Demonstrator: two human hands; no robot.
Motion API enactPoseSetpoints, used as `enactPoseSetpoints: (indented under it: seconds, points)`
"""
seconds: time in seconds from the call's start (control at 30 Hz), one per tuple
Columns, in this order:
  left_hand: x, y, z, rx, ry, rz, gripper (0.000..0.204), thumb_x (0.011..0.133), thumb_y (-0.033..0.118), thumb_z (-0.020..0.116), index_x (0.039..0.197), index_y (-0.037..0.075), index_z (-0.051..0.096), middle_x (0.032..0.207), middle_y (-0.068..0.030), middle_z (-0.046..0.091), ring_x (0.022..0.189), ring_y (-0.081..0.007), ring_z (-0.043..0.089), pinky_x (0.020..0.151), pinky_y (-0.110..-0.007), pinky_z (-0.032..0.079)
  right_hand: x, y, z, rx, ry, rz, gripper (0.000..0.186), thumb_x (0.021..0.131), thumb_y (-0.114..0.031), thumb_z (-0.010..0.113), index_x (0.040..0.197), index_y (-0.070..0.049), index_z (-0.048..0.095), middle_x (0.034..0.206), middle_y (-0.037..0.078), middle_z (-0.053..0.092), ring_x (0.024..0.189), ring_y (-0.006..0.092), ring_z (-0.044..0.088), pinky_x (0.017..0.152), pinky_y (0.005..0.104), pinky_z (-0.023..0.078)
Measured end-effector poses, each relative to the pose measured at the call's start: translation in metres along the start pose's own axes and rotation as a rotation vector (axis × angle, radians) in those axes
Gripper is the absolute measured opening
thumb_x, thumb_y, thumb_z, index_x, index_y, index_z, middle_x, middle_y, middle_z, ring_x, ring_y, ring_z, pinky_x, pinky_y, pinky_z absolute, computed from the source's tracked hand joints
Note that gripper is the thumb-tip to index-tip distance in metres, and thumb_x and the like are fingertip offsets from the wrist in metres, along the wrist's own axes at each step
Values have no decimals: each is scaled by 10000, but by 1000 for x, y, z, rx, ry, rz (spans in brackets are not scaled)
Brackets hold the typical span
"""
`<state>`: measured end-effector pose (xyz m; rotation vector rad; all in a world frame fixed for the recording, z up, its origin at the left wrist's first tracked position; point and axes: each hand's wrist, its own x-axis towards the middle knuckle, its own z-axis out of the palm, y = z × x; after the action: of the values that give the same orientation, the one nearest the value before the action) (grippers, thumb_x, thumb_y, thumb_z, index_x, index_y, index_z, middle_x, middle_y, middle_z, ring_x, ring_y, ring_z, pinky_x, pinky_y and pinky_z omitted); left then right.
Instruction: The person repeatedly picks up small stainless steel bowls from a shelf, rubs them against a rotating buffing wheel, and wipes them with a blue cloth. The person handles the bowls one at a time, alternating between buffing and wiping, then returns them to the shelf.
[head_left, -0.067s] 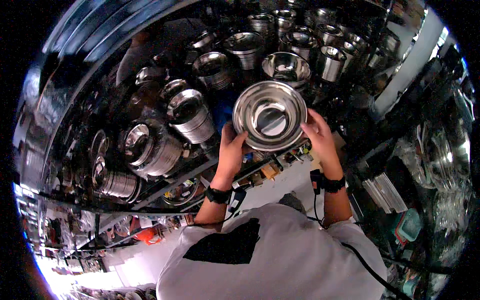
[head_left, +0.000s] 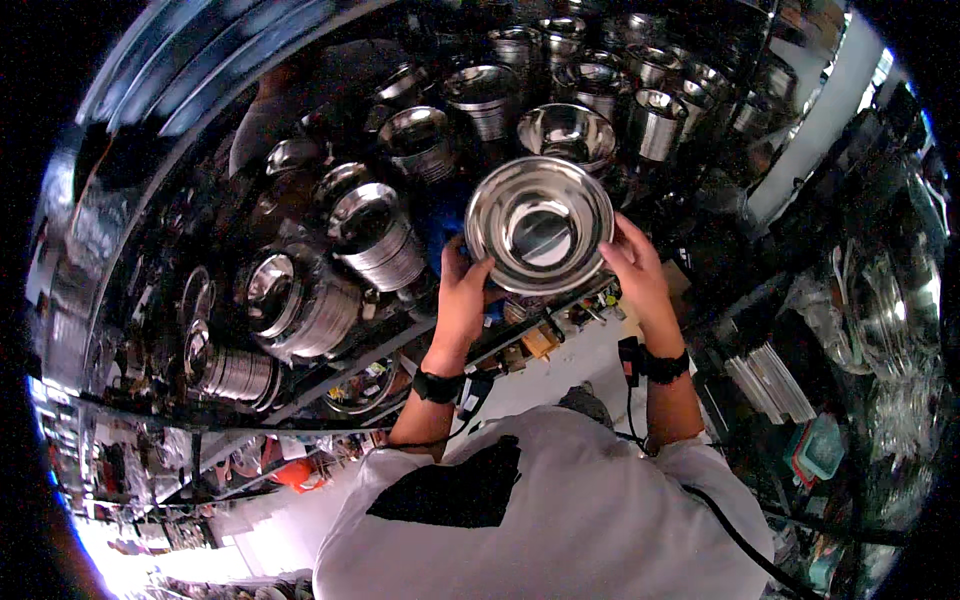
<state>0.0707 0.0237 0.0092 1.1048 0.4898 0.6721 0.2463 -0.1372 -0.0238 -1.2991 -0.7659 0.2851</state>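
Steel bowl [head_left: 540, 226] nudged slightly farther from my chest, now held between my hands, my left fingers [head_left: 480, 273] pinching its lower-left rim, my right fingers [head_left: 619, 262] its right rim, stacked bowls [head_left: 382, 252] to its left.

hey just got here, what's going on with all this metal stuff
A person in a white shirt is holding up a shiny metal bowl, the left grip and right grip on opposite sides of its rim. Its open top faces the camera. Another metal bowl is just beyond it, and a stack of metal bowls stands to the left.
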Motion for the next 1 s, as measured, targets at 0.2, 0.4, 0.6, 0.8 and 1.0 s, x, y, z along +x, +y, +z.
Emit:
enactPoseSetpoints:
  seconds: [0.2, 0.4, 0.6, 0.8, 1.0]
  points:
    - [75, -12, 40, 63, -37, 281, 435, 890, 40, 505, 1291, -14, 346, 1210, -114, 489, 1066, -158, 475, 933, -265, 361, 57, 1, -23, -19, 50, -18, 548, 843, -112, 614, 1317, 3, 364, 1080, 106, 601, 901, 160, 594, 775, 288, 481]
    - [138, -13, 78, 345, 71, 352, 545, 897, 163, 536, 1333, -71, 306, 1329, -178, 416, 1189, -200, 420, 998, -276, 307, 138, 14, -53, -131, 10, -45, 592, 825, -194, 640, 1319, -15, 369, 1100, 125, 601, 865, 194, 616, 760, 309, 490]
    - [182, -31, 93, 422, 72, 400, 556, 901, 223, 542, 1302, -104, 339, 1327, -207, 419, 1220, -224, 407, 1003, -284, 300, 199, 38, -75, -274, -18, -62, 644, 802, -344, 638, 1301, -5, 412, 1172, 195, 559, 1065, 274, 552, 924, 337, 403]
    - [201, -51, 100, 709, 241, 422, 579, 895, 299, 536, 1296, -81, 364, 1298, -256, 429, 1209, -311, 430, 984, -333, 340, 230, 73, -82, -508, -2, -79, 492, 848, -291, 595, 1244, -19, 490, 1225, 141, 534, 1137, 242, 487, 949, 302, 354]
    - [216, -68, 96, 736, 260, 390, 538, 901, 275, 527, 1289, -70, 383, 1273, -235, 464, 1181, -301, 457, 970, -327, 352, 240, 82, -90, -416, -180, -50, 495, 853, -356, 563, 1230, -41, 502, 1258, 159, 508, 1184, 317, 450, 974, 346, 343]
